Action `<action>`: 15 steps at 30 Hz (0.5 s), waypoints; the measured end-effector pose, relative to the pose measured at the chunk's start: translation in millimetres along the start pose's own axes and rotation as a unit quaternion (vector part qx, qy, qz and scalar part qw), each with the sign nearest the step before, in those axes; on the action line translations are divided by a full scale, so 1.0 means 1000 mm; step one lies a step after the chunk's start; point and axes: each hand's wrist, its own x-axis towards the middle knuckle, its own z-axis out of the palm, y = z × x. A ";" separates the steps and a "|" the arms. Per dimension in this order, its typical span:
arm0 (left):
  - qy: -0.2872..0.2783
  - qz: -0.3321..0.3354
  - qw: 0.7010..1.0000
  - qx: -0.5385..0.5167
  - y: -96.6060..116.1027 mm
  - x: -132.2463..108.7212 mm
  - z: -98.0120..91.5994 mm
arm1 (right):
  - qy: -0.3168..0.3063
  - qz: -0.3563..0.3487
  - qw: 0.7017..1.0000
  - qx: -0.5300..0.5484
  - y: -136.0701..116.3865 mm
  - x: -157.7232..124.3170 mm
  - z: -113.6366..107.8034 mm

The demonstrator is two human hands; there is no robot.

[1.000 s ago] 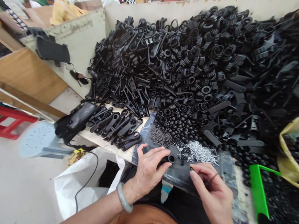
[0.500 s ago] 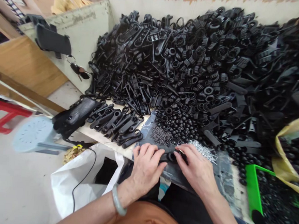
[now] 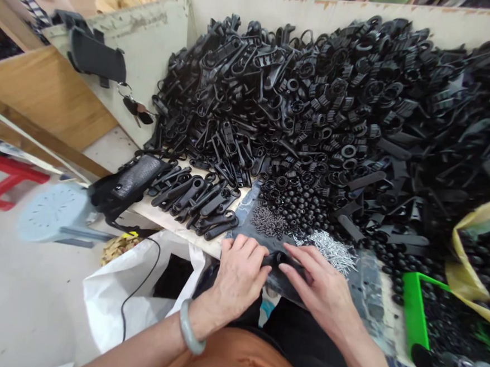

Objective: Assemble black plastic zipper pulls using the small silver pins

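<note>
My left hand (image 3: 241, 272), with a pale bracelet on the wrist, is closed over one end of a black plastic handle (image 3: 277, 257) at the bench's front edge. The handle's round, ring-like end shows between my two hands. Thumb and forefinger of my right hand (image 3: 322, 281) lie on either side of the handle's right part, gripping it; the other fingers hide some of it. Just beyond my hands lie a heap of silver pins (image 3: 330, 251), a pile of small dark brown pieces (image 3: 268, 221) and black balls (image 3: 306, 207).
A large heap of black plastic parts (image 3: 271, 101) fills the back. Several handles (image 3: 189, 193) lie in a row at left, beside a black mesh pouch (image 3: 138, 177). A green tray (image 3: 412, 307) and yellow sack (image 3: 459, 265) stand right; a white sack (image 3: 106, 302) hangs below left.
The fingertips of my right hand have moved apart around the handle, uncovering its round end. My left hand keeps its hold. The whole view has shifted slightly.
</note>
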 end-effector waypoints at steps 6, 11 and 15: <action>-0.039 -0.022 0.999 -0.031 0.002 0.004 0.001 | 0.024 -0.003 1.000 0.005 -0.002 -0.009 0.015; -0.046 -0.036 0.996 -0.072 0.006 0.011 -0.001 | 0.047 -0.013 0.999 0.022 -0.002 -0.014 0.014; -0.095 -0.066 0.979 -0.168 0.010 0.012 -0.006 | 0.074 -0.009 0.996 0.038 -0.007 -0.021 0.014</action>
